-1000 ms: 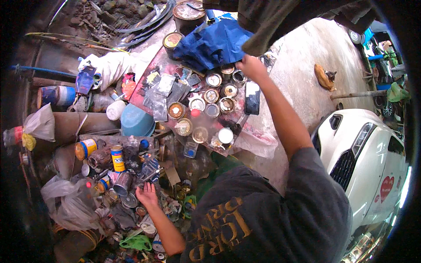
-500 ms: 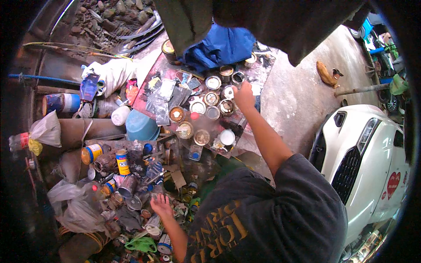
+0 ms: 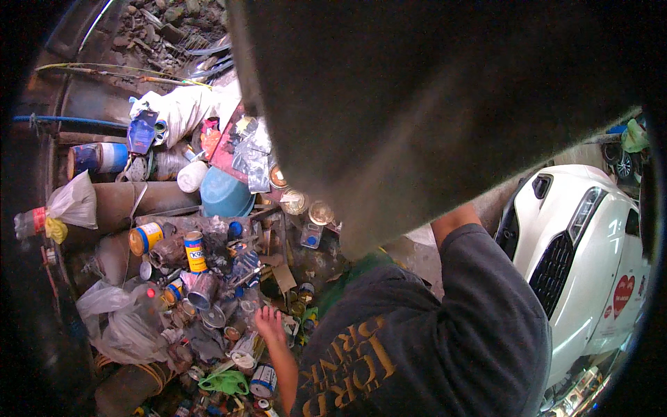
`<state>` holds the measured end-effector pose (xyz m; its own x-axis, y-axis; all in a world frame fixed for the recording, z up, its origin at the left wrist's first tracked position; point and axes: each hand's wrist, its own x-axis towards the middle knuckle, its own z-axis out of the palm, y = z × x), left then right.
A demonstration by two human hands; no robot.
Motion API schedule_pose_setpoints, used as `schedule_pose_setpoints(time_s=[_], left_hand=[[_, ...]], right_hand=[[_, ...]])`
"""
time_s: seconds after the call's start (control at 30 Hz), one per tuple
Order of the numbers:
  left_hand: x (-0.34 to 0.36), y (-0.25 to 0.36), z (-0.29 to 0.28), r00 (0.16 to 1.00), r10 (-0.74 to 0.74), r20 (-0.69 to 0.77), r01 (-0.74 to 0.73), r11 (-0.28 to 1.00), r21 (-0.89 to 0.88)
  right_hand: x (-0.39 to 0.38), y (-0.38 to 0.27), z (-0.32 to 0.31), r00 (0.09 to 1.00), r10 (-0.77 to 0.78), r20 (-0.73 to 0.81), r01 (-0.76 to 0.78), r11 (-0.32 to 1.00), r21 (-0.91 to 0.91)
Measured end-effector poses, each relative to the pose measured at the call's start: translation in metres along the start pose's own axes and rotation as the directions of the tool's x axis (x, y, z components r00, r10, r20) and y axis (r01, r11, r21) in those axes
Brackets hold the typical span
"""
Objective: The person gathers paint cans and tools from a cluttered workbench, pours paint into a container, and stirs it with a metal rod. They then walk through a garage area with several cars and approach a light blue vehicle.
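Note:
My left hand (image 3: 269,323) hangs over the clutter of cans and scraps, fingers apart, with nothing in it. A white can (image 3: 244,352) is close below it. My right arm (image 3: 453,218) reaches toward the low table, but a large dark cloth (image 3: 445,104) hides that hand and most of the table. Left of the cloth, an open can (image 3: 294,202) and a second open can (image 3: 320,213) still show on the table's near side. Crumpled grey sheets (image 3: 251,156) lie farther back.
A blue tub (image 3: 226,193) stands beside the table. Yellow-and-blue cans (image 3: 195,254), plastic bags (image 3: 125,323) and a green bag (image 3: 224,381) crowd the left. A large brown pipe (image 3: 167,200) crosses behind them. A white car (image 3: 590,257) stands at the right.
The dark cloth has swung down across the view, covering the right hand, the blue cloth and most of the cans. My left hand has shifted slightly right.

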<state>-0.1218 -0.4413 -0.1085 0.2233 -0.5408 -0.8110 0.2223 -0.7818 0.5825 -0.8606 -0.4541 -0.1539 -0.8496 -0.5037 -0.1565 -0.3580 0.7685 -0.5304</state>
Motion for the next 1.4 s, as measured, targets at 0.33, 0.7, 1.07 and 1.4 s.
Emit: schedule_pose_setpoints(time_s=[0.33, 0.7, 1.07, 1.4], left_hand=[[-0.018, -0.014, 0.025, 0.999, 0.019, 0.043, -0.023, 0.996, 0.085], [-0.050, -0.023, 0.054, 0.978, 0.031, 0.208, -0.089, 0.957, 0.276], [-0.044, -0.030, 0.072, 0.955, -0.017, 0.295, -0.101, 0.920, 0.380], [-0.036, -0.020, 0.075, 0.947, -0.043, 0.319, -0.110, 0.887, 0.448]], right_hand=[[-0.087, -0.055, -0.012, 0.999, 0.002, 0.038, 0.000, 0.999, -0.044], [-0.106, -0.054, 0.005, 0.975, -0.222, 0.014, 0.222, 0.975, 0.029], [-0.096, -0.028, 0.009, 0.999, -0.010, -0.048, 0.020, 0.975, 0.221], [-0.097, -0.027, 0.026, 0.979, 0.201, 0.015, -0.197, 0.941, 0.276]])
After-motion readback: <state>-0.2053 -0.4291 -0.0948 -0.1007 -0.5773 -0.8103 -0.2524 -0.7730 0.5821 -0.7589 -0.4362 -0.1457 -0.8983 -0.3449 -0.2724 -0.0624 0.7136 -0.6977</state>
